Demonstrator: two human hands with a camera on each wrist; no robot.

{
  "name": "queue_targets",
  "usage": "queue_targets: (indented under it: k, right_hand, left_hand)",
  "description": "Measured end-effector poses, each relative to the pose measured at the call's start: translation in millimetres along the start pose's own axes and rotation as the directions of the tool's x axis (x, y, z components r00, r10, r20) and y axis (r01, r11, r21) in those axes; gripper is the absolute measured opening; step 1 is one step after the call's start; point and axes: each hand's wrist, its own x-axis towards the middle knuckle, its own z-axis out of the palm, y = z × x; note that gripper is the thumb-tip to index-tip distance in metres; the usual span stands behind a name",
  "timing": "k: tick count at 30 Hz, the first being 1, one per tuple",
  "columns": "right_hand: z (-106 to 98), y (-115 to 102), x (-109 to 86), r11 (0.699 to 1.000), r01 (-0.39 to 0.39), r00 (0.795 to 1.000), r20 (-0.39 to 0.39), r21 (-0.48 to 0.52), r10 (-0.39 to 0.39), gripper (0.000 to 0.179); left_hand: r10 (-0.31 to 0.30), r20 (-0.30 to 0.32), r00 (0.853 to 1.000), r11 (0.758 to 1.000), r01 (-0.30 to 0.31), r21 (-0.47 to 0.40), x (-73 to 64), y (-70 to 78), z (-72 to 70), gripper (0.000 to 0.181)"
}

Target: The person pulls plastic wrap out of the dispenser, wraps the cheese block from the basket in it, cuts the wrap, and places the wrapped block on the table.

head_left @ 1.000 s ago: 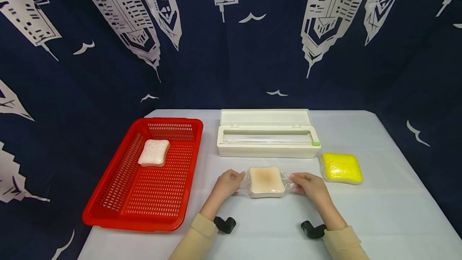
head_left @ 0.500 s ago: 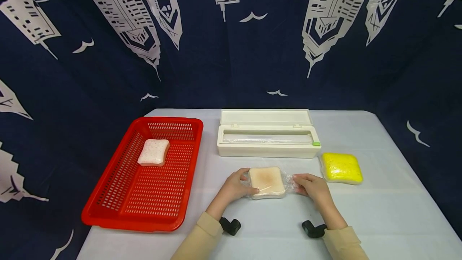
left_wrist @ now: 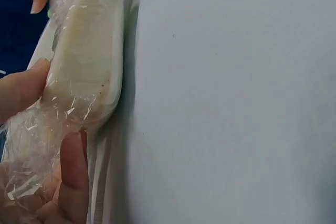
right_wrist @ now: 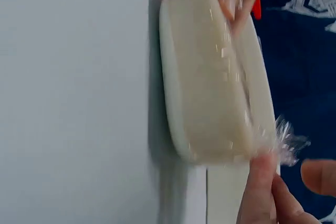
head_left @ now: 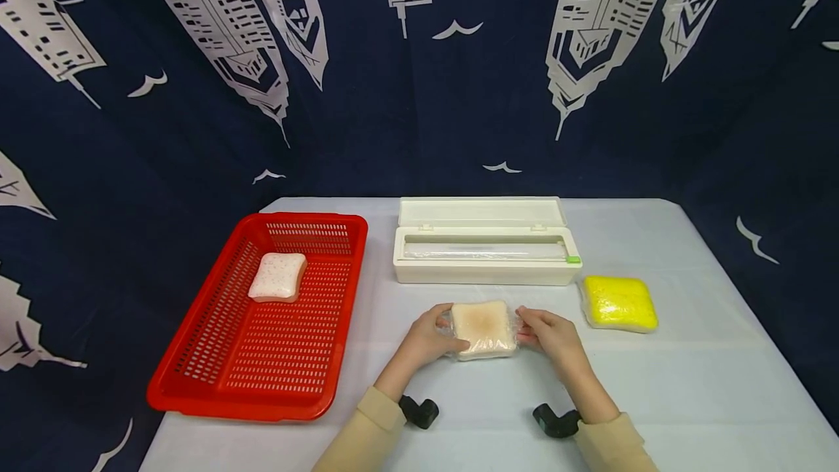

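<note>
A thick bread slice (head_left: pixel 483 328) with a browned centre is held at the middle of the table, in clear plastic wrap (left_wrist: pixel 63 111) that bunches at both ends. My left hand (head_left: pixel 432 337) grips its left end, thumb on the near side and index finger on the far side. At the other end, my right hand (head_left: pixel 550 333) touches the wrapped edge. In the right wrist view one finger (right_wrist: pixel 317 177) of that hand stands away from the slice, beside a loose tuft of wrap, while other fingertips press at the slice's corner.
A red basket (head_left: pixel 262 414) on the left contains a white speckled slice (head_left: pixel 278 277). Behind the hands is a white wrap dispenser (head_left: pixel 485 274), lid raised. A yellow wrapped slice (head_left: pixel 619 303) lies right of it. A dark patterned curtain (head_left: pixel 419 115) hangs behind the table (head_left: pixel 695 370).
My left hand has shifted right, from the wrap's end onto the slice itself. My right hand has moved left, bringing the stretched right end of the wrap in against the slice.
</note>
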Motion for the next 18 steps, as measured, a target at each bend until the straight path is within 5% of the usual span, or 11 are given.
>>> queue_targets:
  k: [4, 7, 9, 11, 14, 18]
  right_hand:
    - [17.6, -2.5, -17.1, 0.978, 0.137, 0.985, -0.086, -0.159, -0.152, 0.037]
    - [32.5, -0.1, -30.0, 0.902, 0.283, 0.935, -0.116, -0.325, -0.335, 0.03]
    - [41.0, 3.3, -35.6, 0.801, 0.396, 0.867, -0.104, -0.449, -0.487, 0.027]
    - [47.6, 6.7, -38.4, 0.674, 0.489, 0.779, -0.07, -0.553, -0.623, 0.027]
    - [53.5, 11.0, -38.7, 0.489, 0.553, 0.652, -0.015, -0.675, -0.758, 0.029]
    - [56.4, 14.3, -37.1, 0.372, 0.555, 0.592, 0.039, -0.744, -0.805, 0.034]
  left_hand:
    - [0.005, -0.024, 1.0, 1.0, -0.005, 0.012, 0.4, 1.6, -2.2, 0.08]
    - [0.016, -0.038, 0.999, 1.0, -0.015, 0.017, 0.6, 2.7, -3.9, 0.08]
    - [0.028, -0.043, 0.999, 0.999, -0.027, 0.022, 0.7, 3.1, -4.5, 0.079]
    - [0.038, -0.038, 0.999, 0.999, -0.037, 0.026, 0.6, 3.0, -5.2, 0.078]
    - [0.037, -0.033, 0.999, 0.999, -0.036, 0.022, 0.4, 2.7, -6.0, 0.074]
    - [0.012, -0.031, 0.999, 1.0, -0.013, -0.018, -0.2, 2.3, -7.0, 0.065]
